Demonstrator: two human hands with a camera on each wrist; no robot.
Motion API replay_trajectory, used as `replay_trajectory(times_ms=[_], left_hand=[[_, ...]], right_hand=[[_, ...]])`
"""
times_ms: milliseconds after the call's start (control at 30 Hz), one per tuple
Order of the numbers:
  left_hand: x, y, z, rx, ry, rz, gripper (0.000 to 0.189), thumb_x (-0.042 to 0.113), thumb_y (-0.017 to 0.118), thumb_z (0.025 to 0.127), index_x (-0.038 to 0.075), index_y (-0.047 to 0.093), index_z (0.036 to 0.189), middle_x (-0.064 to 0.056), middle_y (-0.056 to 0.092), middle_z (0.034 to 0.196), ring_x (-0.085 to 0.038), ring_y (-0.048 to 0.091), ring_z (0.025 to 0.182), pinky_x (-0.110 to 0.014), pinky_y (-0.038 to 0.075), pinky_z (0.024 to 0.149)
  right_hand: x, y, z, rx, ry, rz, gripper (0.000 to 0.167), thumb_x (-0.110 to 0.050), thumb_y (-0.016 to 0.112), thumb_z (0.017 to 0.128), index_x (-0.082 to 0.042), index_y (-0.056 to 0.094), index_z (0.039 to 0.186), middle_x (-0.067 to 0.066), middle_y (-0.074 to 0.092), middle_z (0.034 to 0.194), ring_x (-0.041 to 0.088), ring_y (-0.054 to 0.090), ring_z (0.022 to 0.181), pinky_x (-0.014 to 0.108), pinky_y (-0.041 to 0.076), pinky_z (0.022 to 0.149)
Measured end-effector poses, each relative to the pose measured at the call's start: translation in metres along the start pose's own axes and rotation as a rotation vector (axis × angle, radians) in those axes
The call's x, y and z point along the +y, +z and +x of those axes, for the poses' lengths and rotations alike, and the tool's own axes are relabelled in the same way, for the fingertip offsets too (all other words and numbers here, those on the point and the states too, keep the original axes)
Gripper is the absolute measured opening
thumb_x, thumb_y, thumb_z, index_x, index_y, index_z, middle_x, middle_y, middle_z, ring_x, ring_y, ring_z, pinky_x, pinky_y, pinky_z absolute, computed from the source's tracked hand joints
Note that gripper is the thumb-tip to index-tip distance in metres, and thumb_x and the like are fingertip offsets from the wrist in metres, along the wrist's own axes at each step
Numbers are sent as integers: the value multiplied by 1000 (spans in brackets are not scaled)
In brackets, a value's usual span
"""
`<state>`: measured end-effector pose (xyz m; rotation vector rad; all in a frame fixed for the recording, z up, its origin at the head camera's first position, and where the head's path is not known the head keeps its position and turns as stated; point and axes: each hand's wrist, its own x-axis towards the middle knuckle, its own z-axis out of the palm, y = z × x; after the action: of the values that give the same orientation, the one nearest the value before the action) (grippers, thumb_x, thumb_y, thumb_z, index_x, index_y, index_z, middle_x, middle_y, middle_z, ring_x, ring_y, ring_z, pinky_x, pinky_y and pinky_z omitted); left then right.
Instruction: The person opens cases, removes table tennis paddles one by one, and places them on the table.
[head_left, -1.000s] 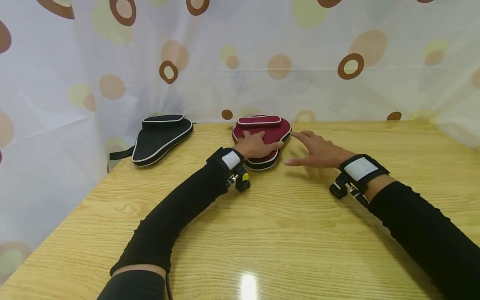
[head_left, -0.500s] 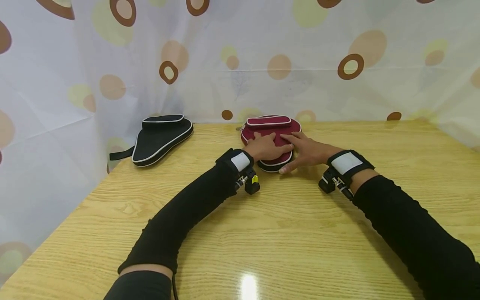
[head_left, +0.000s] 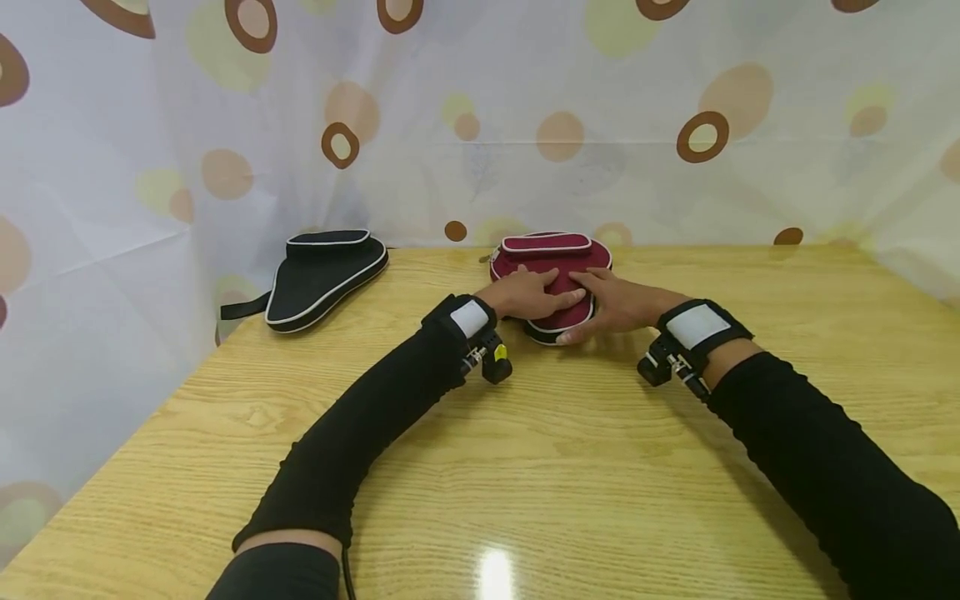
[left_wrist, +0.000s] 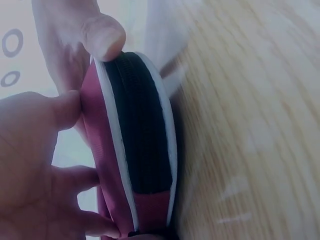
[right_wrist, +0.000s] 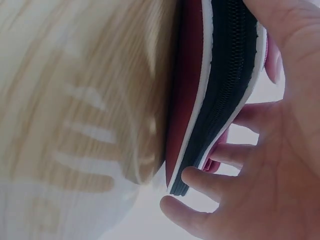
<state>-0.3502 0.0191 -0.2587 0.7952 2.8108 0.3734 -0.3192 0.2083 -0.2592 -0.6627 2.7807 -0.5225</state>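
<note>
Black sleeves [head_left: 375,425] cover your forearms above the wooden table [head_left: 540,483], and each wrist bears a small camera [head_left: 497,368]. Your left hand [head_left: 525,296] rests with spread fingers on the red bag [head_left: 540,262], without gripping it. Your right hand [head_left: 617,304] is also widely spread, its fingers touching the bag's right side and its thumb the narrow near end. This bag lies near the middle of the table's far edge. It is paddle-shaped, dark red, with white piping [left_wrist: 119,145], a black zip band [right_wrist: 232,60] around the side and a raised pocket [head_left: 546,243] at its wide far end. Near the table's far left corner lies a black bag [head_left: 322,279] of similar shape, its strap [head_left: 243,309] reaching the left edge. The contents of both bags are hidden. Behind them hangs a curtain [head_left: 480,75] with coloured circles.
</note>
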Motion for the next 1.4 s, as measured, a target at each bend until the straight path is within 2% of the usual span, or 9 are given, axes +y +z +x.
replay_trajectory(times_ms=[167,333,467,667,767,867,1000,1100,1400], left_hand=[[3,1,6,-10,32,27,70,56,33,106,16,20,162,-13,32,162,-37,15,152,-46,22,121],[2,-1,8,-50,64,44,61,44,34,109,18,18,162,-16,25,164,-33,20,152,-44,23,121],[-5,-5,7,-81,63,29,55,36,34,111,22,19,162,-17,20,165,-30,18,153,-43,20,122],[-14,-19,0,-100,115,26,49,23,33,111,16,30,159,-13,35,161,-22,35,146,-33,29,116],[-18,-28,-5,-104,109,-10,46,20,33,111,10,38,156,-13,47,152,-22,49,131,-30,37,104],[-24,-38,-9,-63,76,-65,45,19,34,111,5,42,153,-14,50,150,-24,51,128,-31,39,103],[-32,-48,-14,53,37,-130,45,18,35,110,4,43,152,-14,45,154,-27,43,141,-39,37,112],[-37,-54,-18,115,14,-163,45,18,35,110,5,44,152,-14,46,154,-29,42,142,-40,39,110],[-42,-52,-21,173,-49,-178,47,19,38,110,5,40,154,-13,44,155,-29,41,143,-40,40,109]], right_hand=[[1,-4,-6,28,-45,22,104,-53,73,88,1,20,158,32,16,160,51,22,146,64,27,113],[-9,-4,-5,121,-97,-38,69,-38,71,94,9,46,138,30,55,133,41,56,120,53,46,99],[-30,1,1,154,29,-127,75,-45,70,92,16,46,129,31,62,117,41,63,106,49,51,89],[-54,7,12,135,221,-241,100,-56,67,90,23,33,141,39,54,131,51,54,122,55,47,101],[-57,7,13,124,252,-259,97,-56,67,90,18,36,144,36,55,134,49,56,122,54,47,101],[-56,5,12,126,234,-257,90,-54,68,89,11,42,145,31,56,137,46,57,122,53,47,101],[-53,2,12,129,207,-260,85,-53,69,89,6,46,146,26,57,138,43,58,121,51,47,100],[-51,0,14,118,205,-253,86,-52,70,89,4,44,148,25,55,141,42,55,125,51,46,101],[-33,-5,15,57,136,-225,84,-44,74,87,-2,42,152,26,48,147,44,48,131,55,39,107]])
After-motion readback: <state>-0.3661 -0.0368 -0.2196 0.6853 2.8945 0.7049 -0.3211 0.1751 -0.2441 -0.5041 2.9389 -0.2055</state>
